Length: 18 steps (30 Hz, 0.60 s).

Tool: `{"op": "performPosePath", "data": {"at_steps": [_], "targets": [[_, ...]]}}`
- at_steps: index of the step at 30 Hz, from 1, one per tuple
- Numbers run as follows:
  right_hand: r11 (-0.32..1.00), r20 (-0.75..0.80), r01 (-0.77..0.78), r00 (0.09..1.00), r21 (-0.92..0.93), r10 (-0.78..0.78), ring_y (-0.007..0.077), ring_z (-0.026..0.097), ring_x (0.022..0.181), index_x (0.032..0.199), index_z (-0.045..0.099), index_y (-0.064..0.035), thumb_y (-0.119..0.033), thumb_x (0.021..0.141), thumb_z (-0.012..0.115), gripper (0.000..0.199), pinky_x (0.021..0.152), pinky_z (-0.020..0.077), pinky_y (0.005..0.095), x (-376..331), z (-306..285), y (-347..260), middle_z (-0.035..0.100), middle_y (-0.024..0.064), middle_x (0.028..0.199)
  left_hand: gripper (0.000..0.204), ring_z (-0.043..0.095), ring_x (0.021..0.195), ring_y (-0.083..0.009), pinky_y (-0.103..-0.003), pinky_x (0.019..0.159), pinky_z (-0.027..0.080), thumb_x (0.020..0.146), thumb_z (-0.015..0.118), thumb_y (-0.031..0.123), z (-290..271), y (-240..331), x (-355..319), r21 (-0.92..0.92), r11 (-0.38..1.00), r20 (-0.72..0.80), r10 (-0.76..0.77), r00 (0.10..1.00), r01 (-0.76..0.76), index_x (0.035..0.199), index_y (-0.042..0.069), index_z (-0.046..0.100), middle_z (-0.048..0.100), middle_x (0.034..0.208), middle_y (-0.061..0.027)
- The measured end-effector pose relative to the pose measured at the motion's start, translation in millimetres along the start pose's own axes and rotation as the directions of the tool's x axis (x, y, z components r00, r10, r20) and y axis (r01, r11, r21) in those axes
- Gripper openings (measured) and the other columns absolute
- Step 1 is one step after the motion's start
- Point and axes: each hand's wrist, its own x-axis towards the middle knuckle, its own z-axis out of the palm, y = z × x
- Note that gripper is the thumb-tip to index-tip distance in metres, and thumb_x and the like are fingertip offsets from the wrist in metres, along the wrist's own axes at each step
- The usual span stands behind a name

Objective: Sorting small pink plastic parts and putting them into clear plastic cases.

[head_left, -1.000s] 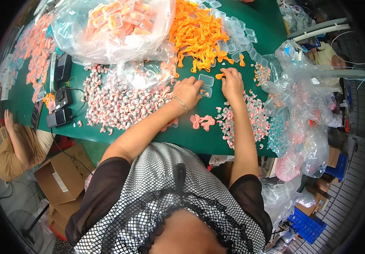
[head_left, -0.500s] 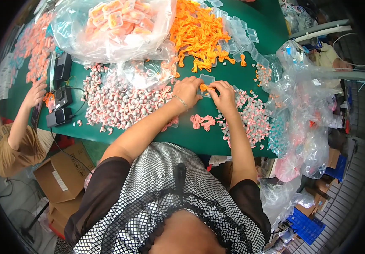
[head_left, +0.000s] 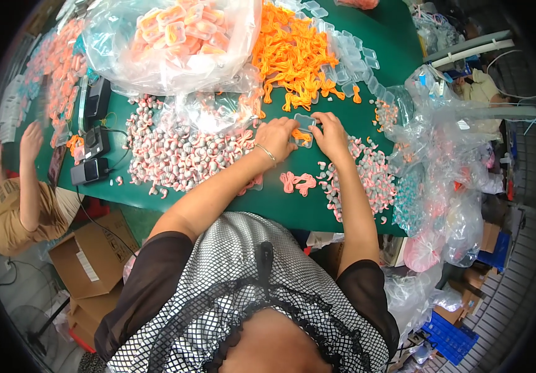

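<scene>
Left hand (head_left: 275, 138) at the left side of a small clear box (head_left: 306, 144), fingers curled and gripping its edge; bracelet (head_left: 265, 151) on that wrist. Right hand (head_left: 333, 135) at the box's right side, thumb and fingers touching or just beside the edge; cannot tell whether they pinch it. Box sits between both hands on the green counter (head_left: 280, 205), lid (head_left: 305, 119) swung open on the far side, an orange cord (head_left: 299, 135) in the near half, partly hidden by the left fingers. Pink cords (head_left: 298, 182) lie nearer the person, just below the box. Big pile of grey-and-pink pieces (head_left: 184, 158) left of the left hand, partly behind that forearm; smaller pile (head_left: 367, 174) of the same kind beside the right forearm. Beyond the hands: heap of orange cords (head_left: 296, 53), one loose cord (head_left: 357, 94) at its right, then scattered empty boxes (head_left: 352, 56). Far left, a large clear bag (head_left: 109, 53) full of packed boxes (head_left: 184, 31). Left of the big pile, black devices (head_left: 90, 171) in a row, with a cable. Right end of counter: crumpled clear bags (head_left: 433, 149) and teal pieces (head_left: 409, 196). Co-worker's hand (head_left: 30, 140) raised at far left, blurred. On the floor, carton (head_left: 90, 264) at left, blue crate (head_left: 449, 336) at right.
</scene>
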Motion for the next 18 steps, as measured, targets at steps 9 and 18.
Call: {"op": "performPosePath", "data": {"at_steps": [9, 18], "targets": [[0.989, -0.086, -0.031, 0.995, 0.142, 0.044, 0.0239, 0.056, 0.066, 0.095, 0.056, -0.0051, -0.003, 0.070, 0.071, 0.029, 0.060, 0.0471, 0.0344, -8, 10, -3, 0.055, 0.0099, 0.085, 0.042, 0.058, 0.091, -0.0276, -0.039, 0.075, 0.043, 0.067, 0.076, 0.020, 0, -2, -5, -0.009, 0.999, -0.028, 0.049, 0.998, -0.049, 0.104, 0.011, 0.057, 0.059, 0.090, -0.0072], [0.993, -0.178, 0.017, 0.984, 0.114, 0.004, 0.0241, 0.054, 0.064, 0.096, 0.055, -0.0037, -0.003, 0.072, 0.069, 0.028, 0.059, 0.0466, 0.0346, -16, 12, -8, 0.055, 0.0108, 0.088, 0.036, 0.059, 0.087, -0.0263, -0.038, 0.074, 0.043, 0.067, 0.076, 0.021, 2, -5, -7, -0.008, 0.995, -0.073, 0.101, 0.992, -0.102, 0.100, 0.012, 0.061, 0.060, 0.091, -0.0052]]}}
